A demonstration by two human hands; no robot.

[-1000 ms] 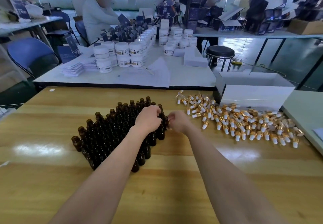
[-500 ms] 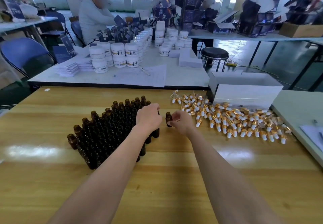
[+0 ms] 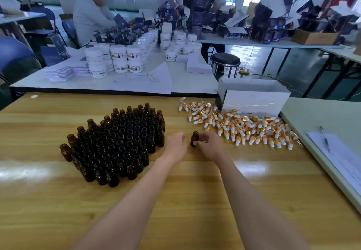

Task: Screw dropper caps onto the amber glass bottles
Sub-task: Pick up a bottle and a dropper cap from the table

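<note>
One small amber glass bottle (image 3: pixel 194 140) stands upright and uncapped on the wooden table, apart from the rest. My right hand (image 3: pixel 209 145) holds it with curled fingers at its base and right side. My left hand (image 3: pixel 175 145) hovers just left of the bottle, fingers loosely spread, holding nothing. A dense cluster of several open amber bottles (image 3: pixel 119 142) stands to the left. A heap of several gold-collared dropper caps with white bulbs (image 3: pixel 240 127) lies to the right.
A white open box (image 3: pixel 254 98) sits behind the caps. A pale table (image 3: pixel 320 117) with papers and a pen (image 3: pixel 325 138) adjoins on the right. Behind is a white table with jars (image 3: pixel 117 58); two people work farther back.
My right hand has drawn one bottle out of the cluster toward me and to the right. My left hand has left the cluster and opened beside that bottle.
</note>
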